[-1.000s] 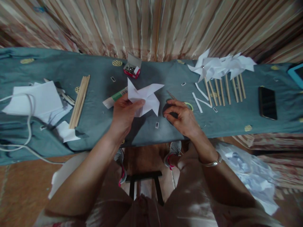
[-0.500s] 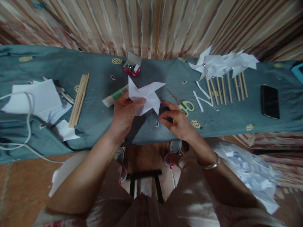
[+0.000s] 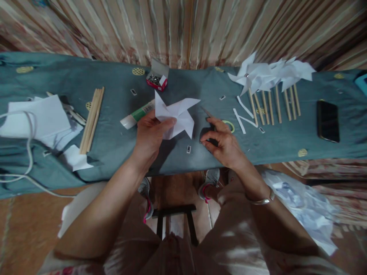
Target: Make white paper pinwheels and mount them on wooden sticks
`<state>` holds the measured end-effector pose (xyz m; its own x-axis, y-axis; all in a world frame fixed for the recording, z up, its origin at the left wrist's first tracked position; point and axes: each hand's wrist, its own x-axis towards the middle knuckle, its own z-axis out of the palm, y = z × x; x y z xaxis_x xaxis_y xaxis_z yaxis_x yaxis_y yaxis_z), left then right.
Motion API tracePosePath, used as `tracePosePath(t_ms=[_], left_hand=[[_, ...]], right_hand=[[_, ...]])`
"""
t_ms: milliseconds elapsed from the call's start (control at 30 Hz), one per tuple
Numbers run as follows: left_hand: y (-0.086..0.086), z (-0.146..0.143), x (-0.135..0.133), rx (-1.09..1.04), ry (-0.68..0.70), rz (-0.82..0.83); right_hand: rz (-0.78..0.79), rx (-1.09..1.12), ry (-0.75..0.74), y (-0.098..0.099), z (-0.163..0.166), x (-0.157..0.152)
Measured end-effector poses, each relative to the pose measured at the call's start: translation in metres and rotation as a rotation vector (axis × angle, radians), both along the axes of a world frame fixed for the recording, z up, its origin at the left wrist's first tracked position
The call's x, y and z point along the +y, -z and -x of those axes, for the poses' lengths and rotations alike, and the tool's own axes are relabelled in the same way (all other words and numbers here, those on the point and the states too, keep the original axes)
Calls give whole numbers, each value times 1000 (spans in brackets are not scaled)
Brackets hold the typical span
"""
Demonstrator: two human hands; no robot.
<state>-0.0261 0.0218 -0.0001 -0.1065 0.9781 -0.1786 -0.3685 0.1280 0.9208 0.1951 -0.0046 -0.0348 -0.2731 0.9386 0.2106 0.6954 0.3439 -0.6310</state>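
My left hand (image 3: 150, 133) grips a white paper pinwheel (image 3: 183, 114), its thumb pressed near the middle where the folded blades meet. To the right, my right hand (image 3: 222, 143) hovers apart from the pinwheel. Its thumb and one finger come together at the tips while another finger stretches forward; whatever is between the tips is too small to make out. Under this hand lie green-handled scissors (image 3: 228, 126), mostly hidden. A green and white glue tube (image 3: 134, 116) lies behind my left hand. Beyond the pinwheel stands an open red box of small metal pins (image 3: 156, 81).
Several finished pinwheels (image 3: 275, 76) on wooden sticks lie at the right, beside paper strips (image 3: 240, 121) and a black phone (image 3: 328, 121). At the left are bare wooden sticks (image 3: 92, 120), white paper sheets (image 3: 37, 116) and a white cable (image 3: 30, 152). A plastic bag (image 3: 301, 206) sits below the table.
My right hand has moved a little right, away from the pinwheel, and now covers more of the scissors. My left hand keeps the pinwheel in nearly the same place.
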Motion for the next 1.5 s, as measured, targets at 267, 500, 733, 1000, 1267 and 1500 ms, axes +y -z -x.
tracePosePath(t_ms=[267, 500, 733, 1000, 1267, 1500], left_hand=[[5, -3, 1, -17, 27, -44], [10, -6, 1, 22, 44, -49], [13, -7, 2, 8, 37, -75], [13, -6, 3, 44, 33, -53], [9, -10, 1, 44, 48, -52], [7, -14, 0, 66, 19, -35]], right_hand=[[1, -1, 35, -11, -2, -1], [-18, -9, 54, -4, 10, -4], [-29, -3, 75, -2, 9, -2], [-35, -6, 67, -2, 13, -2], [-43, 12, 58, -2, 20, -5], [-15, -6, 27, -2, 22, -10]])
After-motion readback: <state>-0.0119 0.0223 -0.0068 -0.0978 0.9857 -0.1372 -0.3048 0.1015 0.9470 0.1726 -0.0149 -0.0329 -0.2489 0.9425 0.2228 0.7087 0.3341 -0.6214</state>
